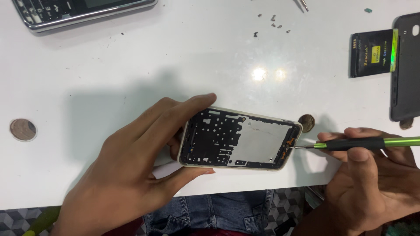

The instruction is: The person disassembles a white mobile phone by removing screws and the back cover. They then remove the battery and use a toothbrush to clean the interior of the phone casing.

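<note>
My left hand [131,170] grips an opened phone [238,139] by its left end, holding it tilted at the front edge of the white table [131,65]. The phone's back is off, showing a black inner frame and a bare metal plate. My right hand [372,175] holds a green and black screwdriver [367,143] level, its thin tip touching the phone's right end near an orange part.
A black battery [372,52] and a dark back cover [407,65] lie at the right. Several tiny screws [273,24] sit at the top centre. A keypad phone [74,11] lies top left. Round brown spots [22,130] mark the table. Jeans show below the edge.
</note>
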